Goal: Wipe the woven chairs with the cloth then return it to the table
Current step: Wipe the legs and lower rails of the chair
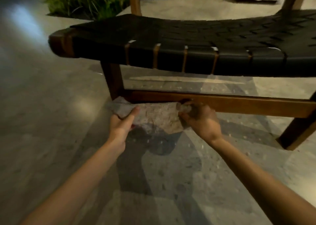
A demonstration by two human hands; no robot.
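A woven chair (196,36) with a black strap seat and dark wooden frame fills the upper half of the view. Its lower front crossbar (239,105) runs just above the floor. A grey cloth (157,117) is stretched between both hands right below that crossbar, near the chair's left front leg (113,83). My left hand (122,124) grips the cloth's left end, thumb on top. My right hand (199,117) grips the right end, knuckles against the crossbar. The cloth's lower edge hangs loose toward the floor.
The floor is speckled concrete (171,182), with open space to the left. A green plant (85,0) grows at the top left. The chair's right front leg (297,132) stands at the right. Part of another wooden frame (135,0) shows behind the seat.
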